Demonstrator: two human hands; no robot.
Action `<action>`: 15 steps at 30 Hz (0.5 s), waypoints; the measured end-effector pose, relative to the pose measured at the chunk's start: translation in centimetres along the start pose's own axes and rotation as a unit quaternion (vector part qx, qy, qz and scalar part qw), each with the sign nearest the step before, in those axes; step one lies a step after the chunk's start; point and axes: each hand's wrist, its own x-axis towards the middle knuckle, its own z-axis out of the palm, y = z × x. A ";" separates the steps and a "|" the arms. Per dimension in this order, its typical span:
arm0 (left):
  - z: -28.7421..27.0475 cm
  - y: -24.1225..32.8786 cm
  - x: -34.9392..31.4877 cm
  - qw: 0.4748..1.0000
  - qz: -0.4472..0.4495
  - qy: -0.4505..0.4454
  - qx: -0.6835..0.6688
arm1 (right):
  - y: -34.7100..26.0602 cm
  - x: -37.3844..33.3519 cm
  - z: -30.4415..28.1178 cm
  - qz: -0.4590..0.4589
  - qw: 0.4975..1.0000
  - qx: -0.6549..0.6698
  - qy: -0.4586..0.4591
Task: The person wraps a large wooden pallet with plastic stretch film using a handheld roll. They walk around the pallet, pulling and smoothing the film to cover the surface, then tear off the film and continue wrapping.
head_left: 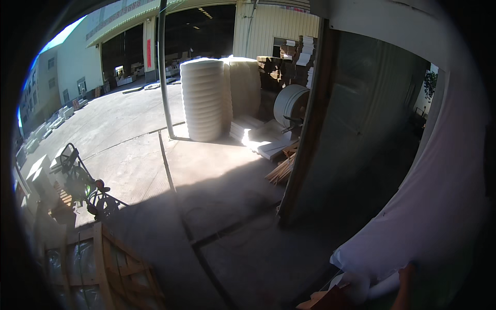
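A large, smooth white sheet (398,222), perhaps foam or wrapping, fills the right side and hangs down to the lower edge. My right hand (406,276) comes up from below and meets its bottom edge, the fingers apparently closed on it; shadow blurs them. A folded white part (356,284) of the material bunches beside that hand. To the left, a skin-coloured patch (312,299) at the bottom rim may be my left hand, but its fingers cannot be made out. Next to it is a dark red piece (333,298).
A dark upright panel (356,119) with a post edge (307,134) stands ahead right. Tall white rolls (202,98), a cable-like reel (290,105), and wooden sticks (283,169) lie beyond. At left are a hand truck (80,181) and a wooden crate (101,263). A thin pole (164,67) rises mid-left.
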 end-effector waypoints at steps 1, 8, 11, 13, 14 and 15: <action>0.9 0.2 -0.3 0.999 0.010 -0.047 0.004 | 0.4 0.5 0.7 -0.043 0.999 -0.011 -0.001; 3.7 -1.7 0.5 0.965 -0.014 -0.262 0.018 | 2.9 0.1 -0.4 -0.187 0.970 -0.150 0.047; 3.8 -2.8 0.2 0.968 -0.007 -0.248 -0.030 | -0.1 -2.9 -6.5 -0.246 0.960 -0.128 0.021; 4.0 -3.3 0.5 0.950 -0.107 -0.272 -0.114 | -4.0 -5.1 -11.9 -0.194 0.976 -0.101 -0.004; 4.2 -3.3 0.7 0.934 -0.150 -0.283 -0.156 | -5.7 -6.2 -14.8 -0.133 0.987 -0.082 -0.038; 4.2 -3.7 1.1 0.941 -0.095 -0.291 -0.144 | -7.6 -7.4 -17.2 -0.141 0.985 -0.098 -0.026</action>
